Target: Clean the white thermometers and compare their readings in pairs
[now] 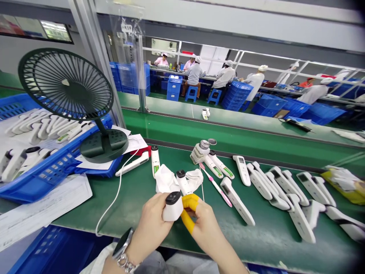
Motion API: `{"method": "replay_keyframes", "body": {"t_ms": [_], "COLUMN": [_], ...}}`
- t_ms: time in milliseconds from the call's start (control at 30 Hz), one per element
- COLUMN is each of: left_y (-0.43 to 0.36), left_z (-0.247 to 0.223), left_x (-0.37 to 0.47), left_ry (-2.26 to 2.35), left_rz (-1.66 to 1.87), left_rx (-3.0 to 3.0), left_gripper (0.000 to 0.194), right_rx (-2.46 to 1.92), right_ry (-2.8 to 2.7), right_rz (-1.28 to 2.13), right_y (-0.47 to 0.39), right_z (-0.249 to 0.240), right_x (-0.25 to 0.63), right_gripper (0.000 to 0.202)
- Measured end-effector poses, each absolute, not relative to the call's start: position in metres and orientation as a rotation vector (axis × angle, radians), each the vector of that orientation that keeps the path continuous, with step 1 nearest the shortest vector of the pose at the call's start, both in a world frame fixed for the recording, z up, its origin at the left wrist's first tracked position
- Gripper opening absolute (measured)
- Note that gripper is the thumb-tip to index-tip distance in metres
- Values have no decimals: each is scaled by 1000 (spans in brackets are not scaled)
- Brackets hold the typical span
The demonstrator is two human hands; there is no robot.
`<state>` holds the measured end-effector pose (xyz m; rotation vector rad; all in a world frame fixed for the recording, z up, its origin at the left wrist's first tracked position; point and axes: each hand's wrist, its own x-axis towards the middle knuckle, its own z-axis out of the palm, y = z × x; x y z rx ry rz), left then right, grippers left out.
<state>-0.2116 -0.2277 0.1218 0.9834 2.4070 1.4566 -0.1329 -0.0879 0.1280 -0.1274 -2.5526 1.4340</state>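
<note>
My left hand (154, 217) is wrapped round a white handheld device with a black top (173, 205), held above the green table near its front edge. Yellow covers sit on two fingers of my right hand (201, 217), which are pressed against the device's right side. Just beyond my hands lie a crumpled white cloth (166, 179) and another white device (184, 182). A pink and white toothbrush (218, 186) rests to their right. Behind it, a metal-capped bottle (199, 152) stands near two devices showing green interiors.
A dark green fan (104, 144) stands at the left beside a blue crate (51, 175) of white devices. Several more devices (302, 220) lie on the right of the table (137, 205). A white cable (116, 194) curves at the left. People work in the background.
</note>
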Motion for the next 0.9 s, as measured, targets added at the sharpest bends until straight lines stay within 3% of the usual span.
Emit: {"method": "replay_keyframes", "body": {"t_ms": [333,533,900], "left_y": [-245,-240,-240], "left_z": [109,91,98], "left_x": [-226,-231,-232], "left_ry": [2775,2884,2831], "left_rz": [1326,1211,1096], "left_rx": [1248,1308,1047], "left_gripper": [27,23,24], "right_rx": [-64,-228,5], "right_ry": [-2310,-2333,-2781], "right_rz": [1703,1396,614], "right_y": [-102,-94,-97], "right_z": [110,95,111], "right_x": [-163,-159,-161], "right_gripper": [23,33,18]}}
